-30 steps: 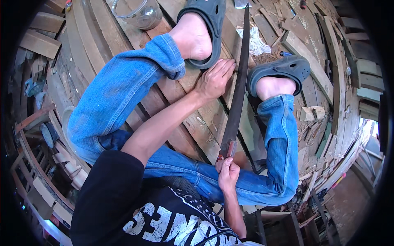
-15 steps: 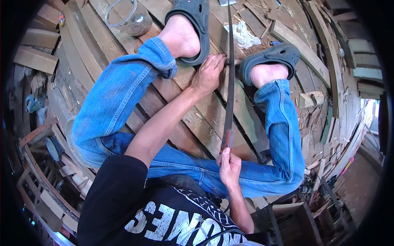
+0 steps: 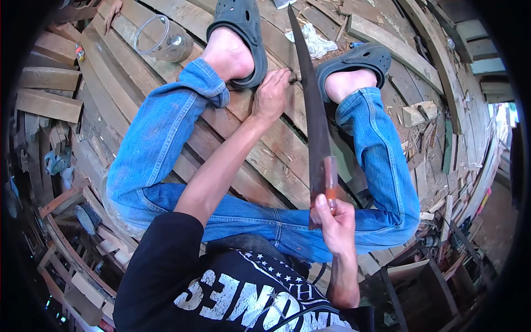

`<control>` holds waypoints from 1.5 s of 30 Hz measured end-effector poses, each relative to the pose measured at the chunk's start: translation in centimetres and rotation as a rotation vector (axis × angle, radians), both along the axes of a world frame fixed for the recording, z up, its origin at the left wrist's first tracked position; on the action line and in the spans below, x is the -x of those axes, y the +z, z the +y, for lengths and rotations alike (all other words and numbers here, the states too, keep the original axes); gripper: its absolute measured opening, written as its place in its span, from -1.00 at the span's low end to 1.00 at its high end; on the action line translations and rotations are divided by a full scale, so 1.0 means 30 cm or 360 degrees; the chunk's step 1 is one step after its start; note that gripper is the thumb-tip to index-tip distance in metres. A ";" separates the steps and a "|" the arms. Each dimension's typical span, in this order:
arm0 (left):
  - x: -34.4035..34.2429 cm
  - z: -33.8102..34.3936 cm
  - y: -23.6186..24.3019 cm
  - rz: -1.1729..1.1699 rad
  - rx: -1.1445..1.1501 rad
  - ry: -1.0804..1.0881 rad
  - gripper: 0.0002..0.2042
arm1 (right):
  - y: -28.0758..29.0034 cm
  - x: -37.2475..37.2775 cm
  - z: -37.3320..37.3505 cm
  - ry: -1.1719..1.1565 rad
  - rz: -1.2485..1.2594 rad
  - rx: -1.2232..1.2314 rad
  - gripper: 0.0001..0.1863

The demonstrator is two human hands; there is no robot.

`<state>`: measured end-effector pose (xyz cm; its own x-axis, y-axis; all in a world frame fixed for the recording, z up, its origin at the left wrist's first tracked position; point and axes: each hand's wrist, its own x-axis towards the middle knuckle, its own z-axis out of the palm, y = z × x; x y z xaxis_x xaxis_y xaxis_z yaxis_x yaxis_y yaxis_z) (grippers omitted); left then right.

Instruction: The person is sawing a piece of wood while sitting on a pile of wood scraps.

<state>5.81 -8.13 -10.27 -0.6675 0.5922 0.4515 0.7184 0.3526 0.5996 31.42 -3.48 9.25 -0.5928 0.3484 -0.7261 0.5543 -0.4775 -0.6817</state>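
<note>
Right hand [image 3: 336, 224]: wrapped around saw handle [image 3: 331, 182]
Saw blade [image 3: 315, 105]: toward twelve o'clock
Left hand [image 3: 271, 97]: beside shoe [image 3: 251, 33] — cannot tell its grip
Clear jar [image 3: 177, 47]: eleven o'clock

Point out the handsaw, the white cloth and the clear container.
Handsaw [image 3: 315, 105], head view: middle of the blade.
White cloth [image 3: 319, 44], head view: crumpled middle.
Clear container [image 3: 180, 47], head view: side wall.

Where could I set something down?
Mostly bare planks lie between the left jeans leg and left forearm, and between that leg and the clear jar. Crowded: right of the handsaw, with right clog, white cloth, wood scraps.
</note>
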 end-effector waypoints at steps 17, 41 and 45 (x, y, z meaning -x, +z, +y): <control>-0.004 0.013 0.092 -0.0005 -0.0047 0.0141 -0.86 | 0.008 -0.015 0.124 -0.0120 0.0708 -0.0516 -0.68; -0.153 -0.058 0.337 -0.0463 -0.0162 -0.0534 -0.66 | 0.003 -0.061 0.136 -0.0276 0.0813 -0.0485 -0.66; -0.153 -0.045 0.427 -0.0833 -0.0064 -0.0615 -0.73 | 0.004 -0.040 0.137 -0.0261 0.0797 -0.0559 -0.66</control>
<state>10.38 -9.47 2.54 -0.5477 0.8229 0.1515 0.3982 0.0972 0.9121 32.61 0.61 9.38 -0.7499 0.6305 -0.2004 0.0661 -0.2300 -0.9710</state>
